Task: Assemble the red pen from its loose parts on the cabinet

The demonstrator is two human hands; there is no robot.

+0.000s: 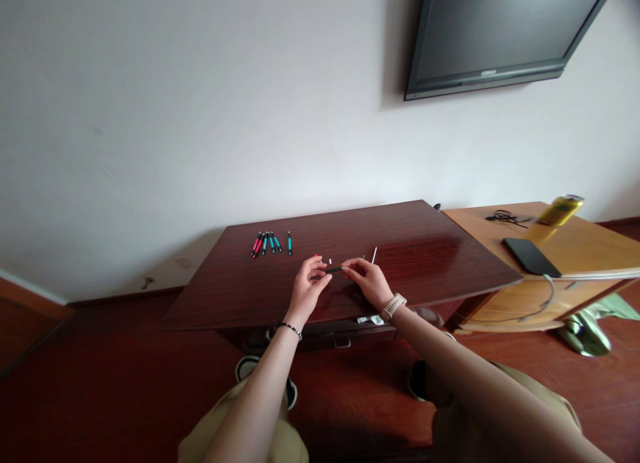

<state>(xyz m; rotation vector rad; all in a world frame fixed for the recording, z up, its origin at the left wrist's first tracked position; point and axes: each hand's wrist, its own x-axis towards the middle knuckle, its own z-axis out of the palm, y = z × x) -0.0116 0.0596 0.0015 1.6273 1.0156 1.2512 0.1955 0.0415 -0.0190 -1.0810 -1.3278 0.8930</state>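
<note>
Pen barrel (334,270), dark and thin, held level just above the dark table (410,250), between both hands. Left hand (306,288) fingers pinched on its left end; right hand (369,281) fingers pinched on its right end. Farther left, coloured pens (271,242); right, loose refill (374,254).
</note>
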